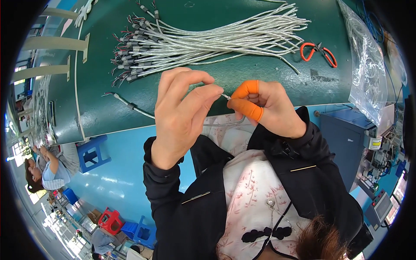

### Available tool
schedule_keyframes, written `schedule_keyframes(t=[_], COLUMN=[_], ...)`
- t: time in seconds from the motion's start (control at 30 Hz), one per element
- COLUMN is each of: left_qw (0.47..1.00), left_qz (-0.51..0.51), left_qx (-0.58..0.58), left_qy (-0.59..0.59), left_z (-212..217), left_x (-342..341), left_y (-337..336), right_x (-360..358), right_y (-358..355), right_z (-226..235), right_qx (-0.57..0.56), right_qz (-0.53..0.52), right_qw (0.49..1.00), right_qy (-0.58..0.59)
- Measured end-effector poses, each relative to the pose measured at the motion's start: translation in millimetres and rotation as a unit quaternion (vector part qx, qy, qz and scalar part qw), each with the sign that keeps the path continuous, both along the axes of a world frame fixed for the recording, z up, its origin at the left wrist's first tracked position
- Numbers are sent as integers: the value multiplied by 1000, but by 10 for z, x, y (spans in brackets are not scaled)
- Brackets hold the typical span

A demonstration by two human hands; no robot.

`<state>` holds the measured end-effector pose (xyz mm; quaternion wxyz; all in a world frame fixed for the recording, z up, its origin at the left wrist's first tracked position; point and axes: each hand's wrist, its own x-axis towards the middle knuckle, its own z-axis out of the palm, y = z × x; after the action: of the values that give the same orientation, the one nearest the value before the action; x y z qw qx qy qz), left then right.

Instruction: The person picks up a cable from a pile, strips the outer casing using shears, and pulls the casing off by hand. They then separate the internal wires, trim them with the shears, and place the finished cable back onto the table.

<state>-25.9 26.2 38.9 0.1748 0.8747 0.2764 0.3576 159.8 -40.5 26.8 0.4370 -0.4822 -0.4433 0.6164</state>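
Centrally and nearest, the person's right hand (271, 108), orange covers (248, 89) on two digits, pinches a cable end (226, 96) firmly. The left hand (180, 108) meets its tip with thumb and forefinger almost together, other fingers loosely curled; whether it grips is too small to tell. A hard twist or tug might fray or snap the thin end, and a slack pinch could let it slip. It looks slim and silvery. Just below the hands, a grey length (225, 124) hangs before the green bench (97, 69); a snag could jerk it. Beyond, left of centre, lies a dark-banded cable (124, 101); farther, across the upper centre, a silvery bundle (203, 41), with red-handled cutters (331, 57) at upper right.
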Motion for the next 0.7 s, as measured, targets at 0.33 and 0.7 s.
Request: schedule_keyframes(t=[0.33, 0.7], left_qw=[996, 970], left_qz=[27, 90], left_qx=[-40, -212], left_qy=[69, 74], left_z=[166, 242], left_x=[43, 47], left_y=[-20, -93], right_x=[-133, -187], right_y=[-8, -7], right_z=[-211, -292], right_qx=[376, 441], right_qz=[-130, -168], right_qw=[830, 744], right_qy=[-391, -473])
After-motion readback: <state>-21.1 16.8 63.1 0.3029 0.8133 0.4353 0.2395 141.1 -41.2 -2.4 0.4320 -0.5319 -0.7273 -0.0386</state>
